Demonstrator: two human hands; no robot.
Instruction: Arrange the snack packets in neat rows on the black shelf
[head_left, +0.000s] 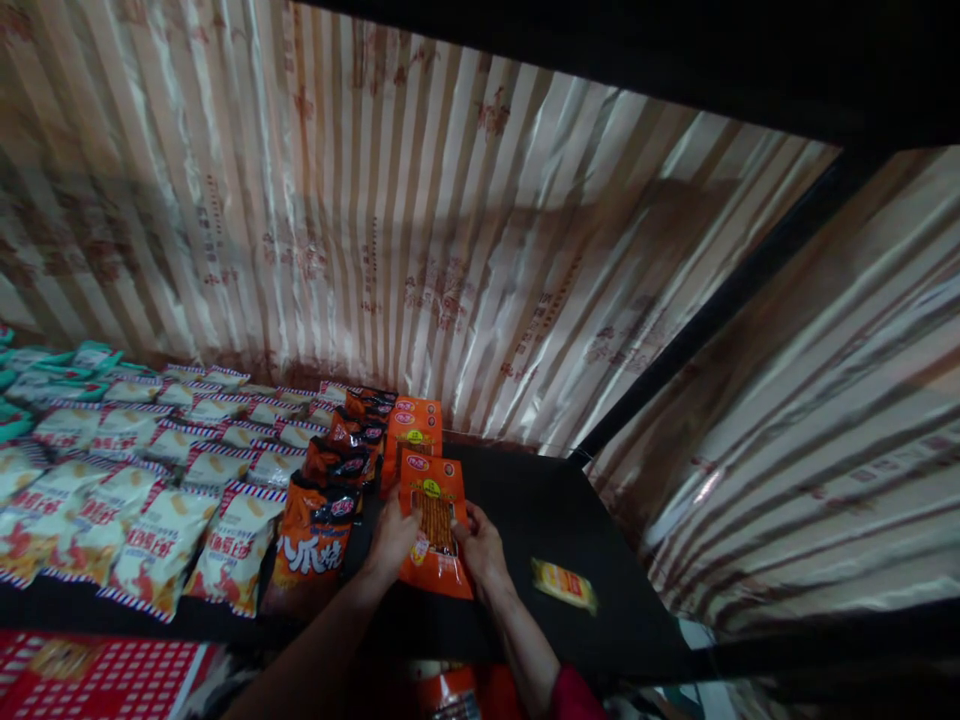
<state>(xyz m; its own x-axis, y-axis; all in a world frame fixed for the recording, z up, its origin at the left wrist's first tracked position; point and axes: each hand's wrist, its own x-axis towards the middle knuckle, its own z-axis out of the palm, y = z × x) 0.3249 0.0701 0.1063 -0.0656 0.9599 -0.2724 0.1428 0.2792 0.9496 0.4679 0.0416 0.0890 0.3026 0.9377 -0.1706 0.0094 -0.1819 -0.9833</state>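
Note:
An orange snack packet (433, 505) with a clear window showing brown sticks is held upright between my two hands over the black shelf (510, 490). My left hand (394, 540) pinches its left edge. On the right edge, my right hand (480, 545) has its thumb on the packet's front. Similar orange packets (415, 415) stand just behind it. To the left is a row of dark orange bags (311, 540), the front one nearest my left hand. A small yellow packet (565, 585) lies on the shelf to the right of my right hand.
Many white snack bags (161, 545) fill the shelf's left part, with green packets (71, 370) at the far left. A striped curtain (450, 220) hangs behind. A black post (712, 300) slants at the right. Below the shelf are a red checked item (97, 675) and more orange packaging (450, 695).

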